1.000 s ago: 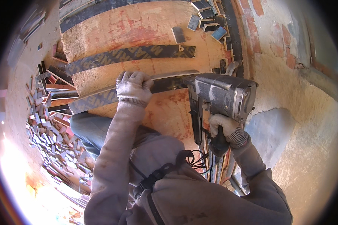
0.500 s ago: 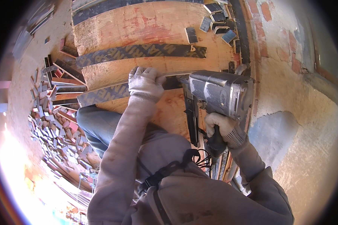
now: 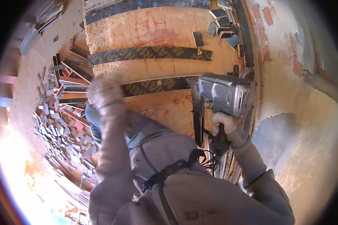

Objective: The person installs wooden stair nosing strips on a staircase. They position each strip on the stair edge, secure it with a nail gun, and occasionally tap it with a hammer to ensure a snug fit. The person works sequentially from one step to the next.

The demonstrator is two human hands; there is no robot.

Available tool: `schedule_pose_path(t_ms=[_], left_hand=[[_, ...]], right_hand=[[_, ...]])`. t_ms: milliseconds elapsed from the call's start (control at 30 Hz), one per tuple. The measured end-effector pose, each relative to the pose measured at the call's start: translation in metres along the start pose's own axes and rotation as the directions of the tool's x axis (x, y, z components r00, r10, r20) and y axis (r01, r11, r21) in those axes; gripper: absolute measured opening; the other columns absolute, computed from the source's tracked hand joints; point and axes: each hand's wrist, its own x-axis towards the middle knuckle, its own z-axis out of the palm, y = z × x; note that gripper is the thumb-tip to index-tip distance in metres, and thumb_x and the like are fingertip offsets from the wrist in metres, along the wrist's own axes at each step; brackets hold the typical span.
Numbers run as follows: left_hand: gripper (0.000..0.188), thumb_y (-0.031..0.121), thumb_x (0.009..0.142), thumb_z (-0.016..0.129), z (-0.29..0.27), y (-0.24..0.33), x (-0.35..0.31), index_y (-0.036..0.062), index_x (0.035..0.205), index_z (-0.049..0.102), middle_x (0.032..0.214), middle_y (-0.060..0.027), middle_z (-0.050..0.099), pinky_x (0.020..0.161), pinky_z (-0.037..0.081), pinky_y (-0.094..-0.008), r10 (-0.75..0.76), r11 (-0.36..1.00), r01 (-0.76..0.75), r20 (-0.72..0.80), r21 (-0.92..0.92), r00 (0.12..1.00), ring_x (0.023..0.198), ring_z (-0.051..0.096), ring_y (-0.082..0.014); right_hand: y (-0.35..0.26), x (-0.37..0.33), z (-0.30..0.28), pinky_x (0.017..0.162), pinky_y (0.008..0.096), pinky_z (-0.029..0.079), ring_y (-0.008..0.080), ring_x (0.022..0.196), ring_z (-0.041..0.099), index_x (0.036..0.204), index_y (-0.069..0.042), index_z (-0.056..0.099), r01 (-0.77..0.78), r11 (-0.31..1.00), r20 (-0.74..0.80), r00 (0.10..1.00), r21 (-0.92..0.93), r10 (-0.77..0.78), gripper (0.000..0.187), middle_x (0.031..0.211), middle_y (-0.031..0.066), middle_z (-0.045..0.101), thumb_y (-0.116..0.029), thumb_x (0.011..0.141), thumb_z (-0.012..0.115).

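Note:
My right hand [image 3: 226, 126], in a pale work glove, grips the handle of a large grey-black nail gun [image 3: 222, 92]. The gun's nose rests at or just over the right part of a black printed plywood strip [image 3: 153, 87]; actual contact I cannot make out. That strip crosses a large, reddish-stained wooden panel [image 3: 146, 30]. Smeared by motion, my gloved left hand [image 3: 103, 93] is over the strip's left end, so its fingers cannot be read. Farther off, a second dark strip [image 3: 150, 54] lies roughly parallel on the panel.
Small black-faced wood blocks [image 3: 222, 28] lie at the panel's far right corner. Longer offcuts [image 3: 73, 90] stick out beside its left edge, above a heap of small scraps [image 3: 65, 131] on the floor. A plastered wall with exposed brick [image 3: 268, 15] runs along the right.
My left hand has slid left along the near strip, uncovering its middle. The nail gun stays at the strip's right part. The whole view has shifted slightly.

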Motion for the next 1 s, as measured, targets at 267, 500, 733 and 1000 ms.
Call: schedule_pose_path(t_ms=[267, 500, 733, 1000], left_hand=[[0.064, 0.056, 0.087, 0.065, 0.016, -0.151, 0.077, 0.0006, 0.119, 0.072, 0.115, -0.0201, 0.073, 0.086, 0.056, -0.0425, -0.498, 0.799, 0.598, 0.620, 0.058, 0.606, 0.101, 0.072, -0.0290], [0.038, 0.036, 0.083, 0.078, 0.010, -0.078, 0.022, 0.0096, 0.110, 0.074, 0.097, -0.0085, 0.072, 0.048, 0.055, -0.0350, -0.542, 0.318, 0.926, 0.763, -0.201, 0.352, 0.071, 0.069, -0.0239], [0.039, 0.031, 0.082, 0.081, -0.010, -0.041, 0.013, 0.0088, 0.113, 0.072, 0.107, -0.0081, 0.071, 0.061, 0.060, -0.0288, -0.531, 0.243, 0.941, 0.779, -0.236, 0.333, 0.088, 0.068, -0.0191], [0.035, 0.028, 0.082, 0.080, -0.002, -0.048, 0.013, 0.0119, 0.112, 0.072, 0.104, -0.0060, 0.071, 0.056, 0.059, -0.0267, -0.516, 0.228, 0.945, 0.794, -0.233, 0.320, 0.089, 0.068, -0.0181]], right_hand=[[0.009, 0.005, -0.006, 0.055, 0.0332, 0.049, 0.0206, 0.054, 0.056, 0.064, -0.005, 0.048, -0.025, 0.997, -0.029, 0.999, 0.074, 0.028, 0.026, 0.059, 0.0084, 0.052, -0.008, 0.088, 0.056], [0.015, -0.011, -0.008, 0.055, 0.0327, 0.049, 0.0220, 0.053, 0.057, 0.063, -0.003, 0.053, 0.067, 0.995, -0.093, 0.994, 0.069, -0.060, 0.023, 0.059, 0.0098, 0.055, -0.007, 0.085, 0.054], [0.011, -0.009, 0.005, 0.056, 0.0306, 0.048, 0.0194, 0.053, 0.057, 0.062, -0.003, 0.056, 0.009, 0.999, -0.019, 1.000, 0.046, -0.008, 0.023, 0.060, 0.0085, 0.057, -0.009, 0.085, 0.056], [0.025, 0.005, 0.005, 0.067, 0.0263, 0.046, 0.0118, 0.063, 0.055, 0.088, -0.003, 0.061, -0.063, 0.998, 0.170, 0.983, -0.009, 0.064, 0.026, 0.066, 0.0025, 0.055, -0.019, 0.102, 0.047]])
